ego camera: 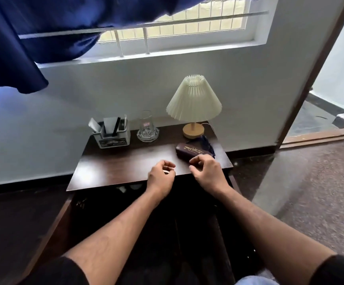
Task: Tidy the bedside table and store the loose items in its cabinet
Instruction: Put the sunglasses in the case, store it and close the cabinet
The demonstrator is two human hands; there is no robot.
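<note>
Head view: both hands hover loosely curled, fingers holding nothing; right hand (207,171) nears spectacle case (193,151) on tabletop (113,167), left hand (160,173) beside, probably to grasp it

Barred window (187,23) high in pale wall (84,95), half hidden by navy curtain (23,38) hanging across upper left; open doorway at right with brown wooden frame (319,64), speckled grey floor (321,192) below, black skirting strip (23,186) along foot of wall
</note>
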